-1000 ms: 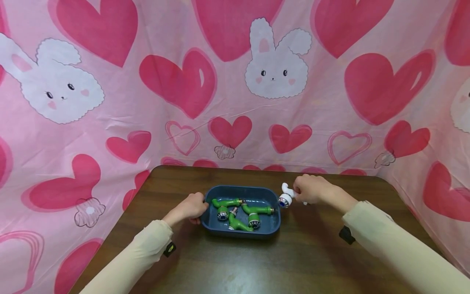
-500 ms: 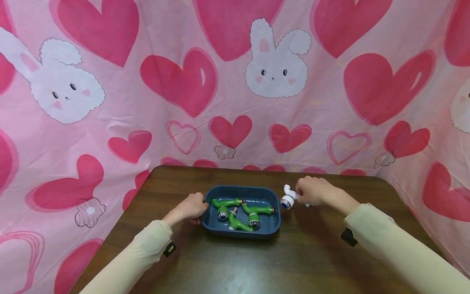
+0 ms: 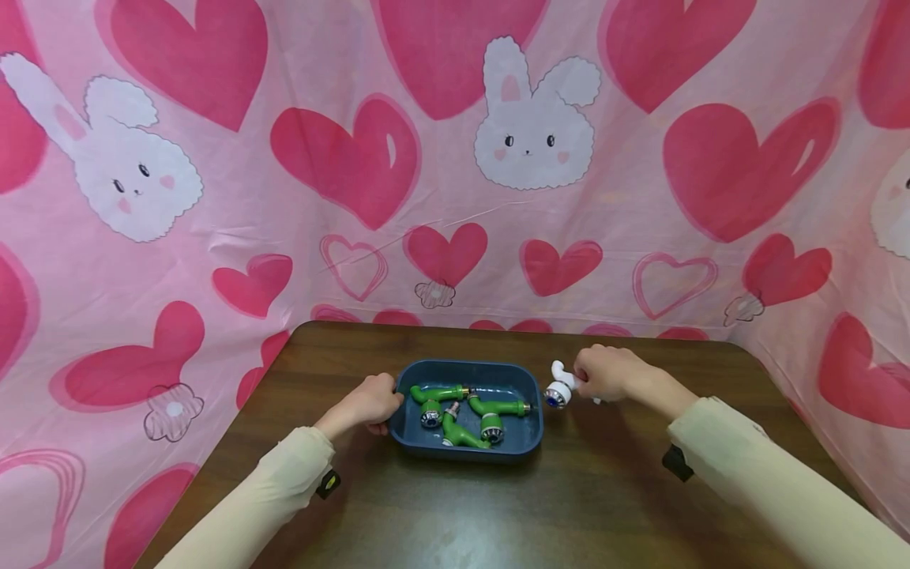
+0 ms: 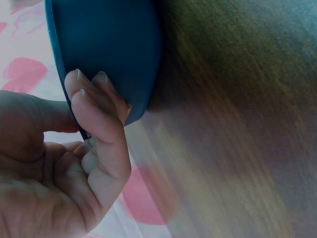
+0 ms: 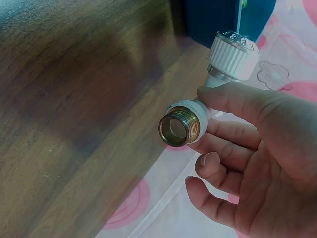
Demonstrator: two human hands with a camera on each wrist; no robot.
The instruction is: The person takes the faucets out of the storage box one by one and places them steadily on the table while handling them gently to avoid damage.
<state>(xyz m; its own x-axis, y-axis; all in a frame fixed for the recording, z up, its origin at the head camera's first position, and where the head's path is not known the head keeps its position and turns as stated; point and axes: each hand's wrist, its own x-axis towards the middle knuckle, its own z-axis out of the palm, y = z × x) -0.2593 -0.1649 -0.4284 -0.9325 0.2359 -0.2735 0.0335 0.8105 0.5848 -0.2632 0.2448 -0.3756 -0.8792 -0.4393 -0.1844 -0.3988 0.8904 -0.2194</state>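
The desk (image 3: 455,514) is brown with wood lines. Around its back and sides hangs a pink cloth (image 3: 434,190) with red hearts and white bunny heads. A blue tub (image 3: 469,456) sits on the desk. Three green taps lie inside: a back-left tap (image 3: 441,393), a right tap (image 3: 501,407) and a front tap (image 3: 465,435). They are close together and have knobs or metal ends.

The left hand (image 3: 373,401) holds the tub's left end, with its thumb over the rim and its fingers bent against the outside. The right hand (image 3: 610,373) pinches a white tap (image 3: 563,387) just outside the tub's right end, so the tub's wall stands between it and the green taps. Its knob is the part nearest the tub. Both arms have pale sleeves (image 3: 768,474), and a black gadget (image 3: 328,483) shows under the left wrist.

The right hand hides the middle of the white tap from the head view. The right wrist view shows its brass screw end (image 5: 176,130), but the thumb and fingers cover part of its body. I cannot tell if it touches the desk. The front green tap's knob is mostly hidden. The left wrist view cuts off much of the tub. The sleeves run off the bottom of the head view.
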